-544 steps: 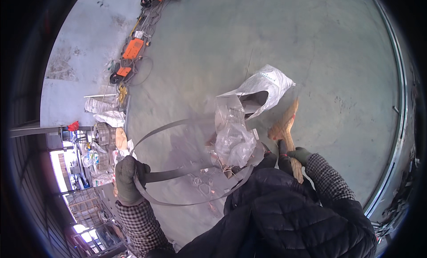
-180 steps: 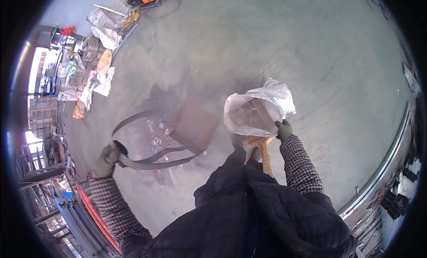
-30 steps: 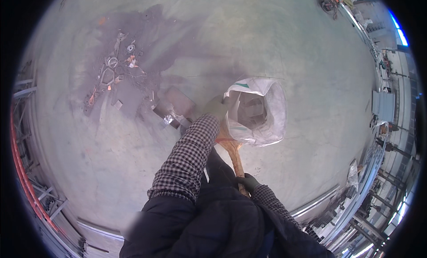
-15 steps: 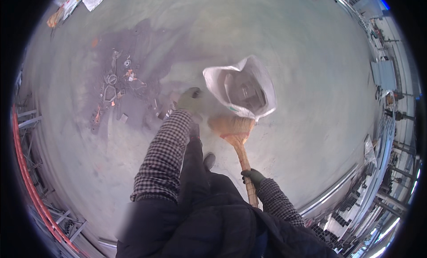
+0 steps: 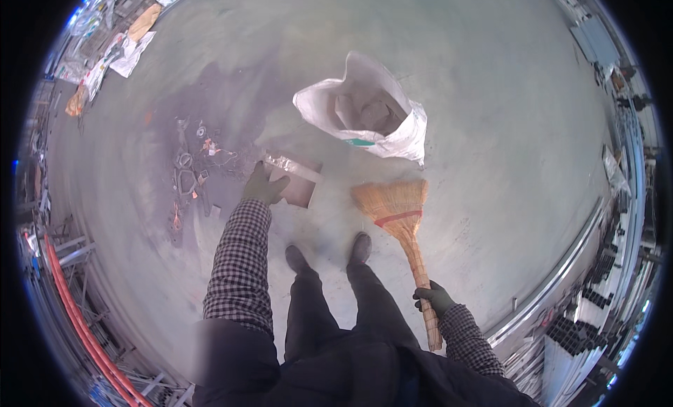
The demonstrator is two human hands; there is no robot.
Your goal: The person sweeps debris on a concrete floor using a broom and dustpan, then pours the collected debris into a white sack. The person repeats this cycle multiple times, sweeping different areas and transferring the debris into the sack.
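There's your left hand (image 5: pixel 265 190), gloved in green, thumb and fingers parted at the left edge of the brown box (image 5: pixel 303 192); whether they actually pinch that edge, I can't tell from up here; the box sits on the floor (image 5: pixel 505 161) just to the right of that hand, a band of shiny tape (image 5: pixel 296 167) across it; over to your right hand (image 5: pixel 434 300), gloved too, and its fingers are wrapped round the handle of the straw broom (image 5: pixel 406 232), the bristles fanning out ahead of it and slightly left; farther out, ahead and right of your left hand, the white sack (image 5: pixel 410 137) gapes toward you with greyish pieces inside; left of your left hand, small scrap (image 5: pixel 202 175) lies strewn over a dark patch; your shoes (image 5: pixel 361 248) stand between the two hands.
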